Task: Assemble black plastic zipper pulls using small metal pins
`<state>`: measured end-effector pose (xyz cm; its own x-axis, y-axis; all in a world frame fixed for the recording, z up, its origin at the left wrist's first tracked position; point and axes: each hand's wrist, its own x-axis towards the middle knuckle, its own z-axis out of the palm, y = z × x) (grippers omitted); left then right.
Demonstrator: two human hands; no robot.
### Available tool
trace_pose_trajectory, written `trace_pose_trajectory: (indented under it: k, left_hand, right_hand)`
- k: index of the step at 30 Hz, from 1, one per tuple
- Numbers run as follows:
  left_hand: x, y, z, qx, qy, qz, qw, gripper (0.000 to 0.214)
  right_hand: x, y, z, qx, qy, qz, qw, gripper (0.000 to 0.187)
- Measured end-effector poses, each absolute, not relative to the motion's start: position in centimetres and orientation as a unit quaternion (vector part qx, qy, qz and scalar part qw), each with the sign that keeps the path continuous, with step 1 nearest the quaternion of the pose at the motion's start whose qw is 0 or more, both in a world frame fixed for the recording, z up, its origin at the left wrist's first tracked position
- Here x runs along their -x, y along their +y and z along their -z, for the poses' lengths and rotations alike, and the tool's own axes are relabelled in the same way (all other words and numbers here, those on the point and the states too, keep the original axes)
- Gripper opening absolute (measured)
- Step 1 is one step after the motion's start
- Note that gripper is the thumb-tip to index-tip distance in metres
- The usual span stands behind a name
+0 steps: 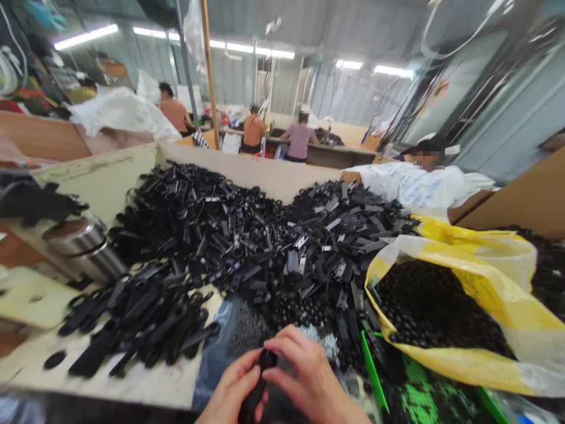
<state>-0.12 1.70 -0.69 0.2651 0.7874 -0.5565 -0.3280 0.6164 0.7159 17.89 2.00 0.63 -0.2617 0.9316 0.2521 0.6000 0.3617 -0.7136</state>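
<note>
So the left hand (236, 383) is wrapped around a dark elongated part (251, 403), and the right hand (306, 368) has its fingers on the top end, so both are busy with one piece. Fingers cover that end, so I can't tell how finished it is, but I'd call it mid-handling. Off to the left of the hands there's a smaller pile of long black pieces (145, 324); maybe those are done, can't confirm. Straight past the hands is a huge heap of loose black parts (229, 229), so I'd guess loads left. Just beyond the right hand sit some silvery bits (325, 341), and over to its right are a green tray (373, 374) and a yellow-and-white sack (512, 297) with plenty of small black pieces inside.
</note>
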Motion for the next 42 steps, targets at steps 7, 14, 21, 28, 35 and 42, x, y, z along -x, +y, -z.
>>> trace_pose_trajectory:
  k: [7,14,21,28,35,42]
  left_hand:
    - [0.9,-0.7,-0.5,-0.277,0.463,-0.338,0.771,0.051]
    - [1.0,-1.0,0.5,-0.411,0.482,-0.312,0.708,0.043]
    - [0.8,-0.2,-1.0,-0.555,0.491,-0.249,0.624,0.027]
    - [0.6,-0.8,-0.2,-0.487,0.488,-0.242,0.683,0.030]
    - [0.7,-1.0,-0.3,-0.492,0.484,-0.207,0.694,0.037]
    - [0.7,-1.1,-0.9,-0.545,0.502,-0.242,0.627,0.026]
  right_hand:
    - [-18.6,0.1,-1.6,0.490,-0.755,-0.266,0.343,0.023]
    - [-18.3,-0.5,-1.2,0.479,-0.802,-0.212,0.286,0.018]
    - [-18.2,-1.2,-1.5,0.454,-0.824,-0.183,0.285,0.018]
    - [-18.8,-1.8,-1.3,0.439,-0.793,-0.279,0.318,0.027]
    - [-19.3,-1.9,-0.6,0.427,-0.747,-0.341,0.378,0.026]
    - [-18.0,-3.2,0.4,0.487,-0.663,-0.330,0.463,0.023]
